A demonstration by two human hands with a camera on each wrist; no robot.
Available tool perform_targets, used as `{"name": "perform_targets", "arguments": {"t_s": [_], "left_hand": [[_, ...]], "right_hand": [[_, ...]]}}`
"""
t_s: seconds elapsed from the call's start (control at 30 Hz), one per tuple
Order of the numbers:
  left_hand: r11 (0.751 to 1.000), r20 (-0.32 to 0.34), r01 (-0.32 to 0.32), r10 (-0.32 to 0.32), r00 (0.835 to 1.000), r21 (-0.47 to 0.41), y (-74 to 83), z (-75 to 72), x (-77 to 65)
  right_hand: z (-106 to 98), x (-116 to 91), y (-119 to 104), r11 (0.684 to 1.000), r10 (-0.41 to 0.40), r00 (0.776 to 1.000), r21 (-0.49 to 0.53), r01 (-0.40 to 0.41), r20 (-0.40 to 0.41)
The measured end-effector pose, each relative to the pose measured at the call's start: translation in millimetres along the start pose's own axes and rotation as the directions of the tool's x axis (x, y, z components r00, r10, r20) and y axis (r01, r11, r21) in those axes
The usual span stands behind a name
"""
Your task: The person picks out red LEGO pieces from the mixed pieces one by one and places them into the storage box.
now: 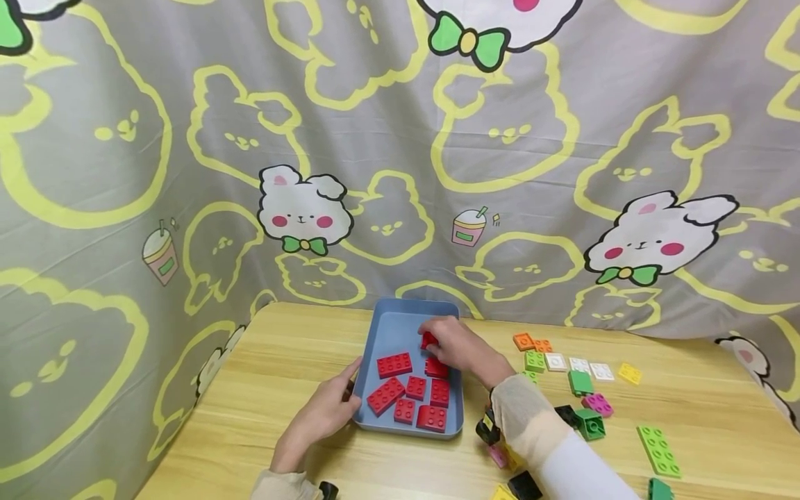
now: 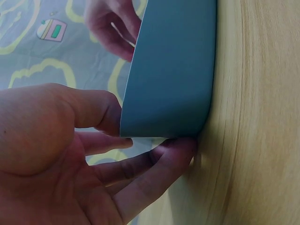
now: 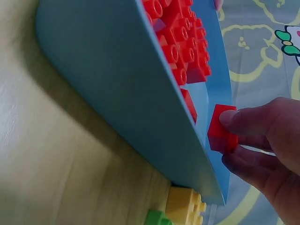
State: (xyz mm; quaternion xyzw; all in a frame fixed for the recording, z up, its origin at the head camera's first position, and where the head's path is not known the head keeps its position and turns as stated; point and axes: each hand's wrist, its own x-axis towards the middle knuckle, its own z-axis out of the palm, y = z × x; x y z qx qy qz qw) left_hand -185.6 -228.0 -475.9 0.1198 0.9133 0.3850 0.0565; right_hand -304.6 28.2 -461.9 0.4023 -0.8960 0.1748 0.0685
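A blue-grey tray [image 1: 390, 326] lies on the table with several red toy bricks [image 1: 386, 396] in it, studs mostly up. My left hand [image 1: 325, 410] holds the tray's left side near the front corner. The left wrist view shows its thumb at the rim and its fingers against the outer wall [image 2: 171, 70], low by the tabletop. Over the tray's far right part, my right hand [image 1: 455, 344] pinches a red brick [image 3: 220, 129] between thumb and fingers. That brick is just inside the right wall, tilted in the right wrist view.
Right of the tray lie loose bricks: orange [image 1: 523, 341], white [image 1: 555, 361], dark green [image 1: 580, 382], magenta [image 1: 598, 405] and a long light green one [image 1: 659, 451]. Black [image 1: 525, 485] and yellow pieces lie beside the right forearm. A patterned curtain [image 1: 387, 139] hangs behind the table.
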Motion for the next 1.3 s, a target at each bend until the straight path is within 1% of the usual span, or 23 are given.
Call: {"name": "perform_targets", "arguments": {"t_s": [0.13,0.3,0.47,0.6,0.83,1.0,1.1,1.3], "left_hand": [[1.000,0.004,0.001,-0.001,1.000,-0.004,1.2,0.1,-0.7],[1.000,-0.002,0.003,-0.003,1.000,0.000,2.2,-0.7,-1.6],[1.000,0.001,0.005,-0.005,1.000,-0.007,3.4,-0.1,-3.1],[1.000,0.000,0.004,-0.004,1.000,-0.014,4.3,0.1,-3.1],[1.000,0.000,-0.009,0.009,1.000,-0.009,5.5,0.5,-3.0],[1.000,0.002,-0.003,0.003,1.000,-0.015,6.4,0.2,-4.3],[1.000,-0.003,0.003,-0.003,1.000,-0.010,6.7,-1.5,-4.3],[1.000,-0.014,0.013,-0.012,1.000,0.003,6.9,-5.8,-3.6]], "right_hand": [[4.8,3.1,-2.4,1.000,0.007,1.000,-0.011,-0.006,0.016],[11.0,7.5,-5.5,1.000,-0.007,1.000,-0.019,0.007,0.020],[15.8,10.2,-8.5,1.000,0.012,0.998,-0.021,-0.011,0.059],[16.1,10.3,-10.0,0.999,0.029,0.997,-0.019,-0.028,0.073],[17.5,8.0,-12.2,0.999,0.031,0.996,-0.040,-0.027,0.084],[17.9,7.4,-13.6,0.999,0.036,0.995,-0.036,-0.033,0.091],[17.7,8.2,-12.9,0.999,0.035,0.996,-0.015,-0.034,0.086],[14.8,10.8,-12.8,0.993,0.077,0.995,0.088,-0.082,0.067]]}}
